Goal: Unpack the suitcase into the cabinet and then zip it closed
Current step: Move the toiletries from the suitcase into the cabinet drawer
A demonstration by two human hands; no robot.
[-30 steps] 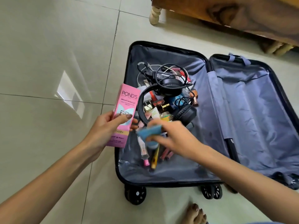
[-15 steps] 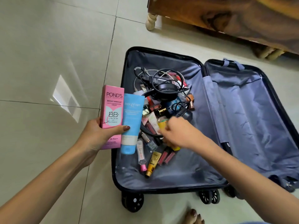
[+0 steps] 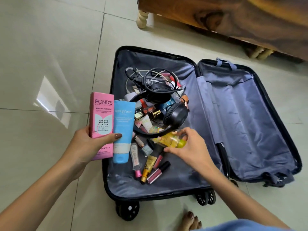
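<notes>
The tiled floor (image 3: 50, 47) is carrying everything here. A piece of dark wooden furniture (image 3: 233, 17) is standing on pale turned legs along the far edge of the floor, at the right.

The suitcase (image 3: 246, 117) is lying open and flat on the floor, with both halves showing their grey-blue lining and the wheels (image 3: 127, 210) pointing toward the person. The right half is holding nothing that can be seen. A heap of things is lying in the left half, mostly toward its far end.

Black headphones (image 3: 175, 115) are lying on top of this heap, with dark and white cables (image 3: 133, 75) and a black charger block tangled just behind them.

The left hand (image 3: 86, 145) is gripping two things together over the left rim of the suitcase: a pink box (image 3: 100, 114) and, beside it on the right, a blue tube (image 3: 123, 124). The thumb is pressing across the front of both.

The right hand (image 3: 186, 147) is reaching into the left half, and its fingers and thumb are curling around a small yellow bottle (image 3: 170, 139), which is tilting just in front of the headphones.

Near the bottle, toward the near edge of the suitcase, several small cosmetics are lying loose on the lining: a yellow tube (image 3: 149, 165), a dark pink lip gloss (image 3: 158, 171) and a clear tube with a pink cap (image 3: 135, 159).
</notes>
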